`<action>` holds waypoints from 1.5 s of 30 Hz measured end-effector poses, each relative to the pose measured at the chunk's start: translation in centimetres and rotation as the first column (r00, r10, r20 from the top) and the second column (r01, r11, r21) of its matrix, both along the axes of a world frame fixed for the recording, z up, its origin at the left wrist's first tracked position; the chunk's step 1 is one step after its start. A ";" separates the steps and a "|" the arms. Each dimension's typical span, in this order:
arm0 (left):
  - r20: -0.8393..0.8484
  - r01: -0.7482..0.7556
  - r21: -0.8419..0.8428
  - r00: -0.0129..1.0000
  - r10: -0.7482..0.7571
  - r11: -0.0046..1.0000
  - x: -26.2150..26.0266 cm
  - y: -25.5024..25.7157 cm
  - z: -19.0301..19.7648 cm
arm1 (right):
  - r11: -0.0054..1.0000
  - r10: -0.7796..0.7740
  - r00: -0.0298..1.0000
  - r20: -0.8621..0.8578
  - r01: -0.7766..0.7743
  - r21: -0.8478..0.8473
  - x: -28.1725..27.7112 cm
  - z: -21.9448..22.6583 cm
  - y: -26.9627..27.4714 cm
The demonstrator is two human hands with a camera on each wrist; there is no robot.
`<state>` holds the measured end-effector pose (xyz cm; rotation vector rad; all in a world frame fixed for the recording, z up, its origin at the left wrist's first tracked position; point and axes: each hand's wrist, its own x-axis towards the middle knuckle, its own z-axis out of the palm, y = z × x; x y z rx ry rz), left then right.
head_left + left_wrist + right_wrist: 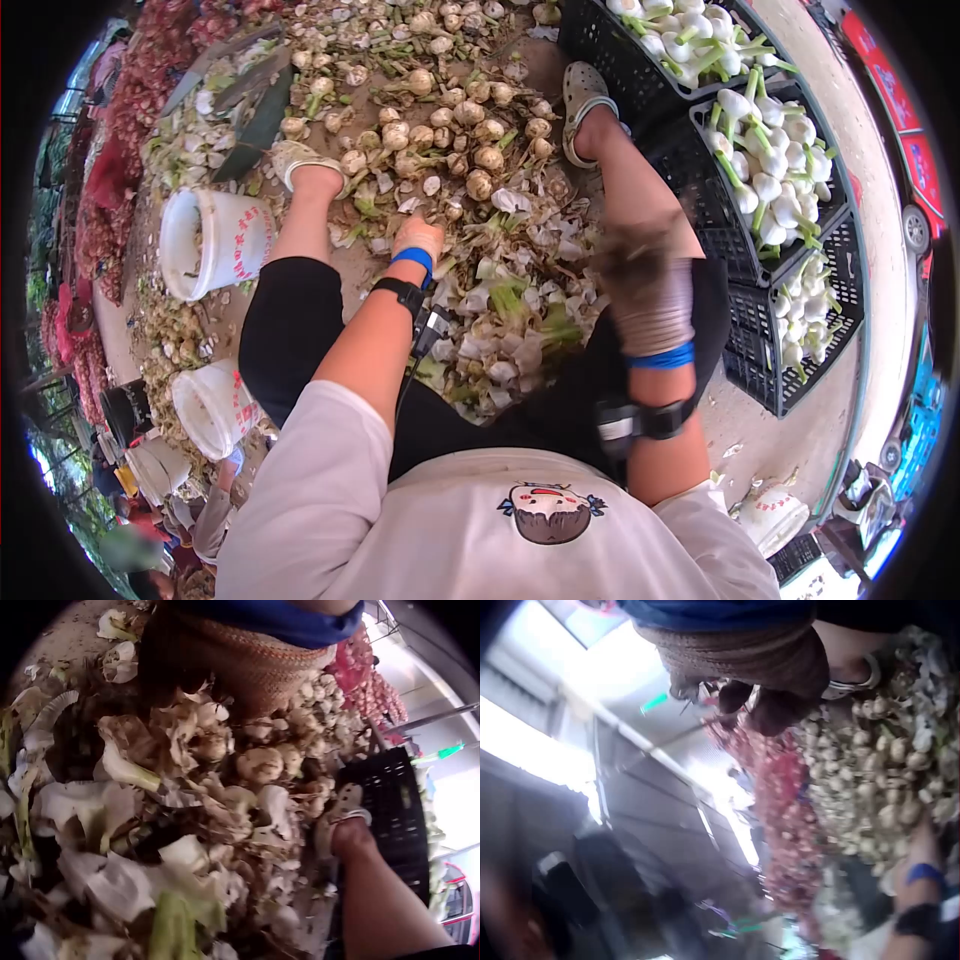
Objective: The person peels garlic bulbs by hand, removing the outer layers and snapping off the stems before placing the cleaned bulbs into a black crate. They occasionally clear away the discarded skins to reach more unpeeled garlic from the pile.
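The left hand [418,238], in a knitted glove, is lowered into the heap of peelings [505,320] on the ground between the legs, at the near edge of the pile of unpeeled garlic bulbs [440,120]. In the left wrist view its fingers are buried among the bulbs and husks, so it cannot be told whether a bulb is gripped. The right hand [645,275], also gloved, is raised above the right knee and is blurred; in the right wrist view its dark fingertips [769,709] are curled, but what is held between them, if anything, cannot be seen.

The cleaned white bulbs with green stalks are laid in the black crates [820,225] at the right side. Two white buckets [210,245] are placed at the left.

For a good pick, one firm bulb should be chosen from the near edge of the pile, and loose husks should be brushed aside first, so that only the bulb is taken.
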<state>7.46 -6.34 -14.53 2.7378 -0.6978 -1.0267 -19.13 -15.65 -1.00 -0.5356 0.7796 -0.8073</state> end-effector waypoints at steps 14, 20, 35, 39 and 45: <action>-0.701 -0.428 -0.680 0.616 -0.359 0.595 -6.2 4.7 0.7 | 0.312 -0.002 0.420 -0.908 -0.862 -0.400 7.2 -3.1 5.3; -0.345 -0.145 -0.693 0.927 -0.148 0.706 -6.8 6.2 10.9 | 0.292 -0.022 0.520 -0.854 -0.813 -0.503 5.8 -0.7 7.3; -0.174 0.002 -0.863 0.938 -0.301 0.505 -10.3 8.8 14.7 | 0.796 0.391 0.909 0.142 -0.412 0.443 2.2 -0.2 8.3; 0.057 0.299 -0.689 0.931 -0.362 0.661 -10.5 8.6 16.3 | 0.915 0.254 0.927 -0.277 -0.324 -0.242 2.8 0.1 9.1; 0.058 0.391 -0.867 0.695 -0.717 0.309 -8.2 9.0 15.5 | 0.956 0.157 0.944 -0.290 -0.219 -0.195 3.6 -0.3 9.2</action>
